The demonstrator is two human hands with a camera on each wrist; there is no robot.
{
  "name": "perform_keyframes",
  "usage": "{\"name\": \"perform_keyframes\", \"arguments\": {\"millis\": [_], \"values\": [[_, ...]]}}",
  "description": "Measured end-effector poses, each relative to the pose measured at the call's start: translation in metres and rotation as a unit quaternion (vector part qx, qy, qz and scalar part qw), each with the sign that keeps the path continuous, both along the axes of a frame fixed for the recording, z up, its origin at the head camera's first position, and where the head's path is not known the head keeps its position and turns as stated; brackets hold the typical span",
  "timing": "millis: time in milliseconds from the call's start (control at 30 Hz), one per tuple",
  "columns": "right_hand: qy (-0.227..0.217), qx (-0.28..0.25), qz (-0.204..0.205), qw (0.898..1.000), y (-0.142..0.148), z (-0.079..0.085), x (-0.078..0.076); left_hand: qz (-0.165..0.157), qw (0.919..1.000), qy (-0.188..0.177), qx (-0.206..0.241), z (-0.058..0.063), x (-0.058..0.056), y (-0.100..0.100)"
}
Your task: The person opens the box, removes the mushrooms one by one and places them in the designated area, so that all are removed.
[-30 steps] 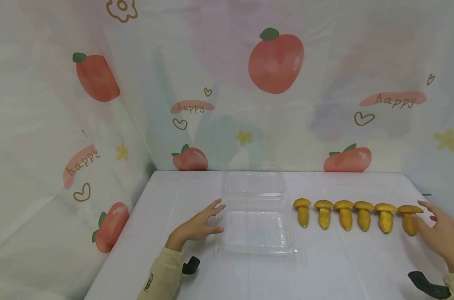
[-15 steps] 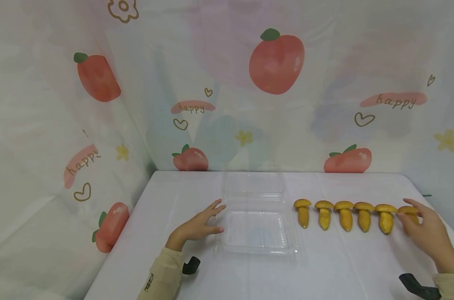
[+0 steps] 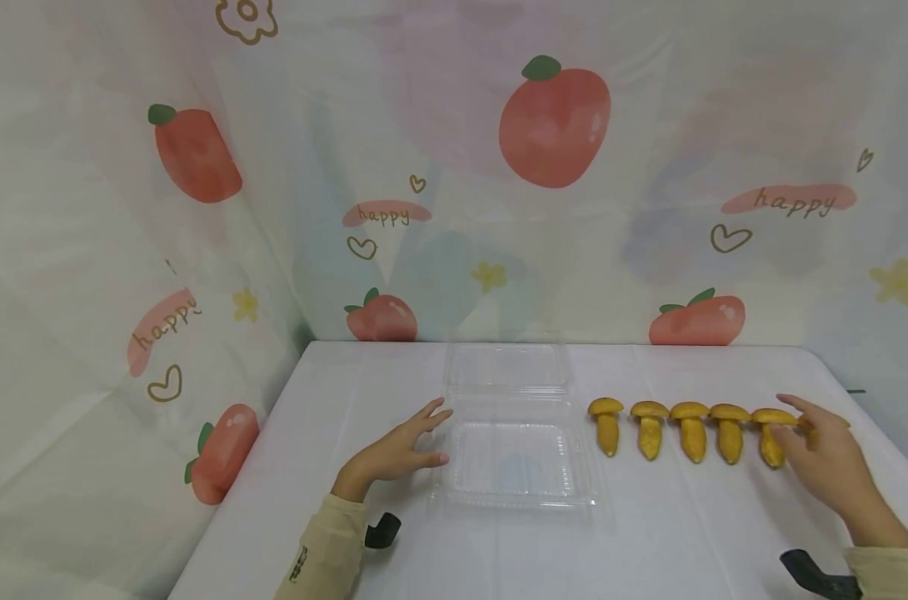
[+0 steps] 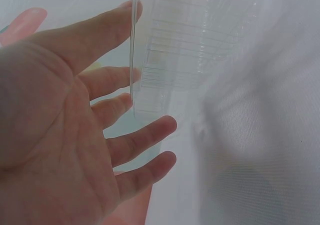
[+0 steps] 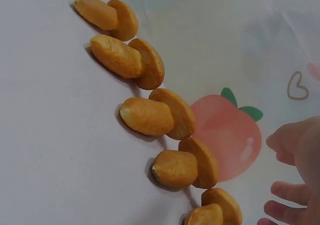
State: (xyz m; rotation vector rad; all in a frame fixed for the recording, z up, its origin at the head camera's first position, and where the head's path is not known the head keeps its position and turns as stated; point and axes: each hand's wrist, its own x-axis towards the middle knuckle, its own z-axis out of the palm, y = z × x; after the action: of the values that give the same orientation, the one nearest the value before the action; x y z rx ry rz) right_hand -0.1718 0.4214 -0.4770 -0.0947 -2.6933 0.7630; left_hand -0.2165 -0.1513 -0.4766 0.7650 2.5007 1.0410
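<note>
A clear plastic box [image 3: 510, 458] lies on the white table, its hinged lid [image 3: 508, 367] laid back toward the wall. My left hand [image 3: 390, 454] is at the box's left side with fingers spread; in the left wrist view its fingertips overlap the clear rim [image 4: 133, 50], but contact is unclear. To the right of the box runs a row of several yellow-brown mushrooms, caps toward the wall, from the leftmost mushroom [image 3: 607, 427] to the rightmost mushroom [image 3: 840, 421], mostly hidden behind my right hand [image 3: 829, 467]. That hand hovers, fingers apart, by the second mushroom from the right [image 3: 770, 442], holding nothing.
A cloth wall [image 3: 454, 125] printed with peaches, hearts and "happy" stands behind and left of the table [image 3: 664, 533]. Black straps [image 3: 382, 531] hang at both wrists, beside beige sleeves [image 3: 322, 550].
My right hand has moved left along the row, from the rightmost mushroom toward the one beside it. The left hand, box and mushrooms have stayed in place.
</note>
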Motion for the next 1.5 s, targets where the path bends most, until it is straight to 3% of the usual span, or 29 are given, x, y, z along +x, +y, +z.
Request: {"name": "perform_keyframes", "arguments": {"millis": [200,1000,1500], "values": [[-0.039,-0.022,0.007,0.999,-0.01,0.0,-0.001,0.0,1.0,0.002,-0.002,0.003,0.001,0.001],[0.021,0.021,0.058,0.998,-0.052,0.0,0.0,0.002,1.0,-0.001,0.0,0.001,0.0,0.0],[0.023,0.001,0.111,0.994,-0.073,-0.001,0.003,-0.007,1.0,0.005,-0.002,0.004,0.001,0.0]]}}
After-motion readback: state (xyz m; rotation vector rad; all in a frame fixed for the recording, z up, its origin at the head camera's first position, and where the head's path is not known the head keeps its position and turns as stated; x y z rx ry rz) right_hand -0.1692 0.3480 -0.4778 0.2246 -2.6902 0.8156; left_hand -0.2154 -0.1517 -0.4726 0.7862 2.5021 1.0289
